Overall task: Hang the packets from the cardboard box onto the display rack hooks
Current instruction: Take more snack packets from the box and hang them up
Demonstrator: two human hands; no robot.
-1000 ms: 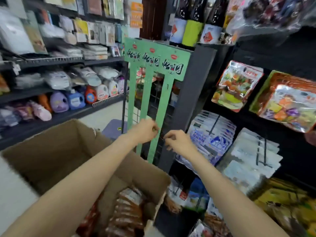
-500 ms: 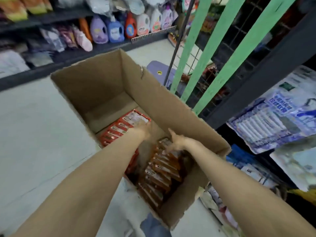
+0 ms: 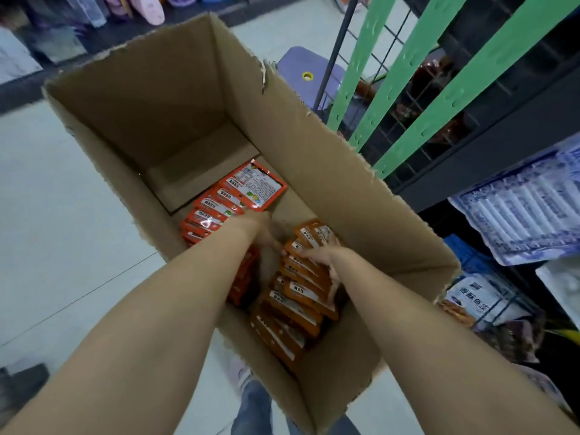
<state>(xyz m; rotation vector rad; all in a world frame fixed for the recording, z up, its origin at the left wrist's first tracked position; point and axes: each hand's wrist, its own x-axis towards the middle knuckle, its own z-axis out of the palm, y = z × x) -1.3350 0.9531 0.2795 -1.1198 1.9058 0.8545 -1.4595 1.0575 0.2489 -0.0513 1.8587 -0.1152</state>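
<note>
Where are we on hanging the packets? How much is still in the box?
Done: nothing confirmed; the visible green rack strips show no packets hung. In hand: both hands are down in the brown cardboard box; the right hand grips the orange-brown packets, the left hand reaches between the rows. Left: that row and the red packets remain boxed.

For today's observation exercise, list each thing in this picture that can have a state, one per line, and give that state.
cardboard box: open, top flaps up, partly filled.
red packets: stacked in a row on the box's left side.
orange packets: stacked in a row on the box's right side.
left hand: down inside the box between the rows; grip unclear.
right hand: resting on the orange packets, fingers over their top edges.
green rack strips: hooks near the box empty.
</note>
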